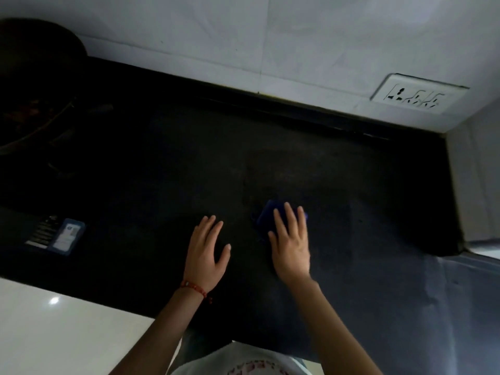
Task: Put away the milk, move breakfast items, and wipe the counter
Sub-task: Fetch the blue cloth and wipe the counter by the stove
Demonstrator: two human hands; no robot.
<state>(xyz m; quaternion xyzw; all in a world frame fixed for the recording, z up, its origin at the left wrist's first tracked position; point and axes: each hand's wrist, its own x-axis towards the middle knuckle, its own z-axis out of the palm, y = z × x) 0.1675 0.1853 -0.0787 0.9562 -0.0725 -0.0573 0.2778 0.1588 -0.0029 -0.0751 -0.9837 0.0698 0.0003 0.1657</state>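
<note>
A dark stone counter [189, 158] fills the view, dim and black. My right hand [290, 243] lies flat, fingers spread, pressing down on a dark blue cloth [266, 216] whose far edge shows beyond my fingertips. My left hand [207, 249] rests flat on the bare counter just left of it, fingers apart, holding nothing; a red bead bracelet circles its wrist. No milk or breakfast items are visible.
A dark round pan [32, 77] sits at the far left on a stove. A small blue-and-white packet [66, 236] lies at the counter's front left. A white wall socket [418, 94] is at the back right. White tiled wall [270, 44] runs behind.
</note>
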